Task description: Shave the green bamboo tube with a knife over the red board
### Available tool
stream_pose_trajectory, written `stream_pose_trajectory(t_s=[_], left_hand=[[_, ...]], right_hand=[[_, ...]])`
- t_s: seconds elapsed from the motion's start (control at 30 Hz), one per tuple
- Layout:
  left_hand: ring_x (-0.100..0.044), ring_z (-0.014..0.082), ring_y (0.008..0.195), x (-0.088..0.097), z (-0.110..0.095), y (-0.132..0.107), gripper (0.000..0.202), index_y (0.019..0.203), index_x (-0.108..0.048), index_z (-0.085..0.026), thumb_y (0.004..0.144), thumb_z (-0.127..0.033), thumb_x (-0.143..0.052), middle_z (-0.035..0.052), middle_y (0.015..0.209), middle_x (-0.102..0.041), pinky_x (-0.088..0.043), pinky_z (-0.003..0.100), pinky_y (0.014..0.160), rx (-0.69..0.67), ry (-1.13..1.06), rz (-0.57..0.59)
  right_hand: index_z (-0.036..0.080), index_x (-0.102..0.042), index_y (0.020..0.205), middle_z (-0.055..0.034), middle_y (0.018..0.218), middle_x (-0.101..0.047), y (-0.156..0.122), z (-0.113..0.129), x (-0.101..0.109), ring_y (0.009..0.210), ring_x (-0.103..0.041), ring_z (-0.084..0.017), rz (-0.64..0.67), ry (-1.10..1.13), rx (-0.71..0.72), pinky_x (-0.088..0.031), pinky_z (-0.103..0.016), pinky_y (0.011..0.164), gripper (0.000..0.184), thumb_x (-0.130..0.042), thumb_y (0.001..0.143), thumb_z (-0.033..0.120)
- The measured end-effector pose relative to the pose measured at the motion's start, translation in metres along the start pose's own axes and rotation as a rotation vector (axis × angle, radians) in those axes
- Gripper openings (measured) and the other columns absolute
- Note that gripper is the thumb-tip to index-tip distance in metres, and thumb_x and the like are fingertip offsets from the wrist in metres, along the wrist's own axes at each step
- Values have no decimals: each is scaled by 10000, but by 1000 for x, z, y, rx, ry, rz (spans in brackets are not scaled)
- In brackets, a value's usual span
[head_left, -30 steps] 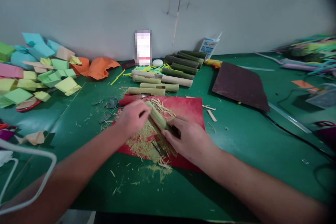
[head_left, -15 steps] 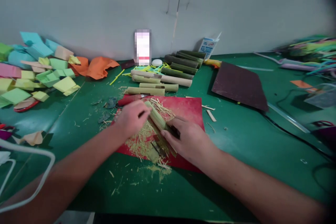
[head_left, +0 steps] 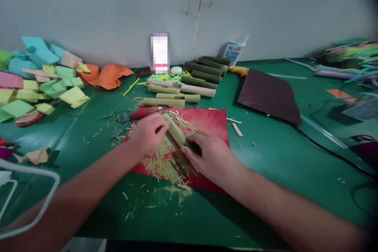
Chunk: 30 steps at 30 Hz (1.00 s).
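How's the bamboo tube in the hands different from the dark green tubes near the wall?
The held tube looks pale green, while the dark green tubes are much darker. The held tube slants over the red sheet, gripped by the right hand; the dark green tubes lie grouped on the table. Both kinds are long and rounded.

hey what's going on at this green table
A person is working on a pale green bamboo tube with bare hands. The right hand grips its nearer end, and the left hand is at the far end. The tube is over a red sheet strewn with shavings. A red-handled tool lies just beyond the left hand, and more bamboo pieces lie farther back, toward the wall.
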<state>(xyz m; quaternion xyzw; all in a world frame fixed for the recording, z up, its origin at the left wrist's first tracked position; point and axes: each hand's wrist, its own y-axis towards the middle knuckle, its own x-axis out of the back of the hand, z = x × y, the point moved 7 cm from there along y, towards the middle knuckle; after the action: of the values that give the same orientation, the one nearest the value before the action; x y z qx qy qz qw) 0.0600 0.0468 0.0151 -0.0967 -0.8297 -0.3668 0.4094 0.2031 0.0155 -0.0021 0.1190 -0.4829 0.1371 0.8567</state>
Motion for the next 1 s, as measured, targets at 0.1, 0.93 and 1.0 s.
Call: stream_pose_trajectory(t_s=[0.1,0.93,1.0], left_hand=[[-598,133,754,-6,-2,-1,99,847,-629,-149,856,-156,-530,52,804,-638,-496,273,702,-35,-63,87],[-610,141,763,0,3,0,118,796,-630,-140,851,-173,-531,66,824,-653,-502,280,727,-47,-29,2],[-609,145,762,5,7,1,122,769,-627,-141,844,-180,-538,63,806,-650,-502,286,731,-22,2,-62]], right_hand=[[182,-588,804,-42,791,-589,0,1,0,703,-551,-151,2,12,11,-392,-267,609,168,-493,851,312],[179,-588,810,-49,801,-597,-1,0,0,707,-554,-157,3,-1,-2,-386,-267,603,175,-490,847,319],[181,-592,818,-48,804,-600,-1,0,1,695,-553,-154,-3,-7,-10,-383,-267,595,182,-489,848,329]])
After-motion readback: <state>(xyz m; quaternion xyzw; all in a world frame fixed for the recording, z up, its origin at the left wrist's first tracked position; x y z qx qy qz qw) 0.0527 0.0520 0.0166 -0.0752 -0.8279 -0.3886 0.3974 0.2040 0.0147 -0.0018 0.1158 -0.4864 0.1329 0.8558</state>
